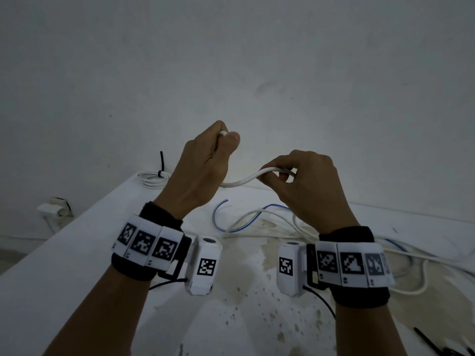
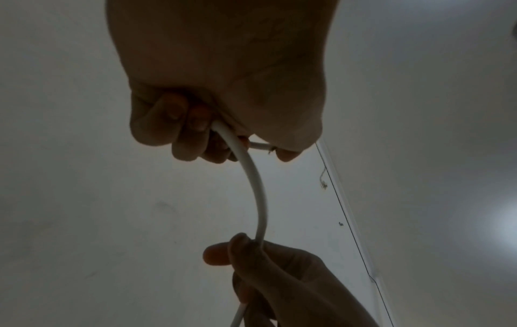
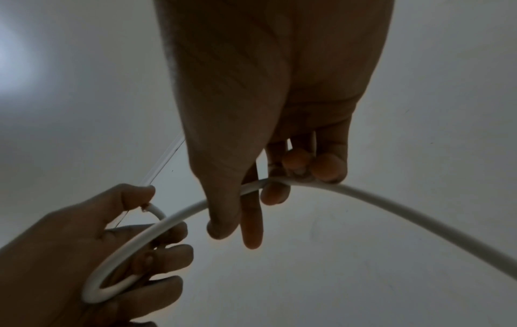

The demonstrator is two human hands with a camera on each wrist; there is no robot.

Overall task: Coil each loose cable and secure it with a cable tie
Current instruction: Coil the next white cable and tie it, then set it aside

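Left hand (image 1: 203,163): raised, the higher and farther of the two, fingers curled in a fist round the cable (image 1: 246,179), thumb pressed at its end on top. Right hand (image 1: 305,186): lower, to the right, back upward, thumb and fingertips pinching the same cable. Both forearms bare, reaching forward side by side. Wrists: each banded (image 1: 147,244), with a small camera.

A white table (image 1: 64,253) with brownish stains (image 1: 272,250) across its top is standing against a plain pale wall (image 1: 231,60). A white wall socket (image 1: 55,207) is sitting low on that wall, just beyond the table's left edge.
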